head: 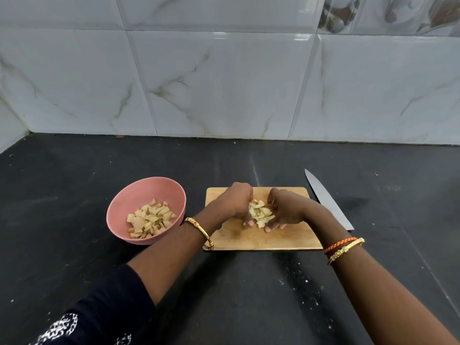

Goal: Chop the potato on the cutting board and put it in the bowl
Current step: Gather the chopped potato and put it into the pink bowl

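Scooping the last chopped potato off the board, my fingers curled in from both sides

My left hand (235,204) and right hand (286,207) cup the pile of potato (260,213) between them on the board (293,235), fingers bent round the pieces and tips pressed to the wood so nothing slips out underneath. The bits are pale, thin, irregular, some with brown skin edges. The pink bowl (124,207) sits just left of the board, already part filled with the same pieces, near enough for a short carry. The knife (328,200) lies set aside on the dark speckled desk (249,295) at the board's right edge, blade pointing away, clear of my hands. The board is light, smooth-grained wood with rounded corners
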A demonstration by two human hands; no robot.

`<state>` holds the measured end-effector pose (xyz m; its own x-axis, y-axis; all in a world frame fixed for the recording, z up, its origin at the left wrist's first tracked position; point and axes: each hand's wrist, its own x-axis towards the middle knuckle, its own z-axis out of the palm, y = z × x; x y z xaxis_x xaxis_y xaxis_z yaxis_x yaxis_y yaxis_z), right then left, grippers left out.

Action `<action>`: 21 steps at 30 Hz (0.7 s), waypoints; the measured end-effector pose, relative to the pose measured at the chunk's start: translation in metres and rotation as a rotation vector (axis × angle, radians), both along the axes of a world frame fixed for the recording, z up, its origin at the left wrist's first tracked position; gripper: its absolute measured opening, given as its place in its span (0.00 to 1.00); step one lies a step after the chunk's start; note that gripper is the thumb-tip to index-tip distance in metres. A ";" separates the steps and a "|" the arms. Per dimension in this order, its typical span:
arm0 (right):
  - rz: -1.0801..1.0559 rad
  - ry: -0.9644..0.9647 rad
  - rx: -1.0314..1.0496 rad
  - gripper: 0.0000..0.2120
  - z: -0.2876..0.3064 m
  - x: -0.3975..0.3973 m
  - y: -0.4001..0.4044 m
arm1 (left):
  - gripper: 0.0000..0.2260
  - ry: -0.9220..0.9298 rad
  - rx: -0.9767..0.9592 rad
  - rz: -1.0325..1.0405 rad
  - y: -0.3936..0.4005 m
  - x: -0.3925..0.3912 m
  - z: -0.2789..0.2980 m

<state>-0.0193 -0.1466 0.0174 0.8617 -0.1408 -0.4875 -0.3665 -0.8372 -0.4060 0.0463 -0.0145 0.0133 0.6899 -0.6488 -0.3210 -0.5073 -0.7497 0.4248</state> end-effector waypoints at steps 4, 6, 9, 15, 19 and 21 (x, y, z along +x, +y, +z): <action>0.097 -0.039 -0.188 0.33 -0.007 0.006 0.011 | 0.23 -0.056 0.034 -0.047 -0.007 -0.005 -0.002; 0.109 -0.022 -0.233 0.34 -0.009 0.010 0.018 | 0.19 -0.094 0.061 -0.066 -0.010 -0.007 -0.004; 0.088 0.005 -0.228 0.37 -0.010 0.015 0.025 | 0.17 -0.110 0.040 -0.047 -0.014 -0.012 -0.004; -0.027 -0.035 -0.133 0.31 -0.005 0.012 0.024 | 0.14 -0.068 -0.060 0.014 -0.007 -0.013 -0.010; -0.132 -0.100 0.001 0.27 -0.004 0.003 0.022 | 0.16 -0.016 -0.140 0.094 -0.002 -0.016 -0.010; -0.157 -0.108 0.046 0.26 -0.004 0.000 0.022 | 0.14 0.002 -0.192 0.138 -0.002 -0.018 -0.010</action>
<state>-0.0190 -0.1244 0.0135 0.8784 -0.2572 -0.4029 -0.4436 -0.7527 -0.4865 0.0280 -0.0168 0.0029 0.7755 -0.5979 -0.2026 -0.4049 -0.7173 0.5670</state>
